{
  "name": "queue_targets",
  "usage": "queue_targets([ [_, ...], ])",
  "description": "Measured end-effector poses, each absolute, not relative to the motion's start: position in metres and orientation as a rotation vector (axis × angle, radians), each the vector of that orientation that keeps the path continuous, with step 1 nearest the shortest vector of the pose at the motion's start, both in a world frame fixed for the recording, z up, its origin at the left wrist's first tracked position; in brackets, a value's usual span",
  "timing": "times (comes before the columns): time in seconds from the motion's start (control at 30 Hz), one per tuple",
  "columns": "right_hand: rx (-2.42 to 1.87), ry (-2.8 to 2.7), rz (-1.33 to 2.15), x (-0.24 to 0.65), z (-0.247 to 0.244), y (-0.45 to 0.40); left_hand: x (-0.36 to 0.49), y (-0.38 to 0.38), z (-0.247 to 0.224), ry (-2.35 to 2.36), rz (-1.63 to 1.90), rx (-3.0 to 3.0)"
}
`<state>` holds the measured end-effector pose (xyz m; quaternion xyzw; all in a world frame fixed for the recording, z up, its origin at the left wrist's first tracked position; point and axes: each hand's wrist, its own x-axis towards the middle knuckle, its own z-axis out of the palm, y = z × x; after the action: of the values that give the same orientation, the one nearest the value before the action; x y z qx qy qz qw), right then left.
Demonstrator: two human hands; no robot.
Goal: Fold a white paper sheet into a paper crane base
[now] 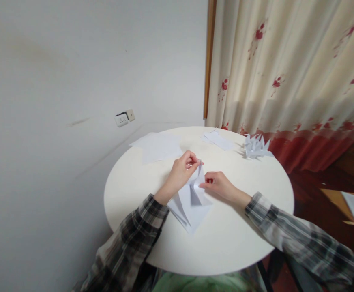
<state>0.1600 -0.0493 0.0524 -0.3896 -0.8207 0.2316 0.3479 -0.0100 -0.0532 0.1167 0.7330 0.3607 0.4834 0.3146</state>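
Note:
A partly folded white paper (195, 209) stands over the middle of the round white table, with one flap raised and loose layers spread toward me. My left hand (185, 166) pinches the top tip of the raised flap. Lower on the right side of the same paper, my right hand (217, 184) grips its edge between thumb and fingers. The paper's lower corner points toward the near side of the table.
The round table (128, 202) stands against a wall. White sheets (161, 147) lie at its back left, smaller papers (217, 140) at the back, and a cluster of folded paper shapes (255, 147) at the back right. Beyond hangs a curtain (286, 73).

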Motion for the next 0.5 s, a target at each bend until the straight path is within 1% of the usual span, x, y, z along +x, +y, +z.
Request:
queue_targets([
  [0.2, -1.01, -2.156, 0.549, 0.1603, 0.0522, -0.0488, -0.0094, -0.056, 0.1203, 0.997, 1.248, 2.019],
  [0.5, -1.012, -2.127, 0.577, 0.1581, 0.05, -0.0481, -0.0071, -0.058, 0.1211, 1.052, 1.279, 2.046],
])
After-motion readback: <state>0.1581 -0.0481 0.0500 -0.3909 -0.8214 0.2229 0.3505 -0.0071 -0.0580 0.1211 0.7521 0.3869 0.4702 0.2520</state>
